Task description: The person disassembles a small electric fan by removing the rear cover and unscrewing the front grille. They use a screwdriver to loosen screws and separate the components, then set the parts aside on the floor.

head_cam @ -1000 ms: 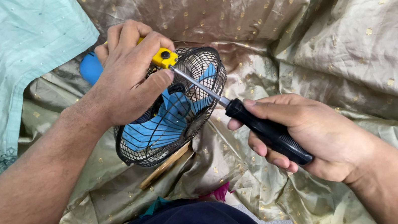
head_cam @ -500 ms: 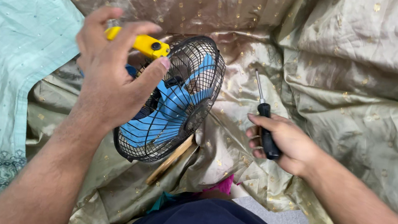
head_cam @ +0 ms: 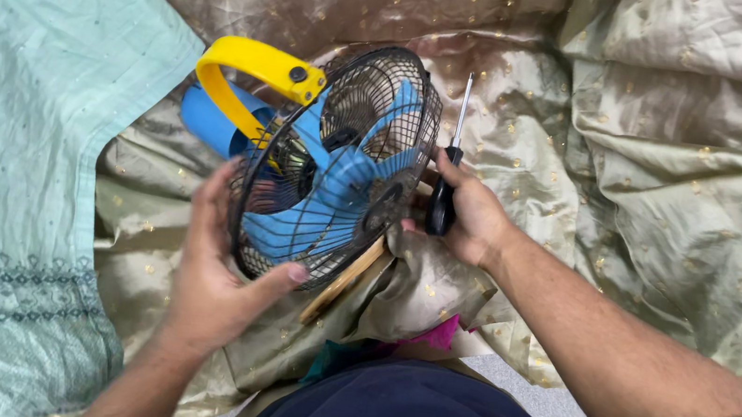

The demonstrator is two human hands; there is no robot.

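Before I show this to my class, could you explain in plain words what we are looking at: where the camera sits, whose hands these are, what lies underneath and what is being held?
The camera is worn on a person's head and looks down, so both arms reaching in from the bottom belong to that one person; there is no machine.

The left hand cups the lower rim of a small fan. The fan has a black wire cage, blue blades, a blue body behind and a curved yellow handle on top.

The right hand is closed on a screwdriver with a black grip; its metal shaft points up and away, beside the cage, not touching it as far as I can tell.

Everything rests on crumpled shiny beige cloth with gold dots. A pale green cloth lies to the left. A wooden strip pokes out beneath the fan.
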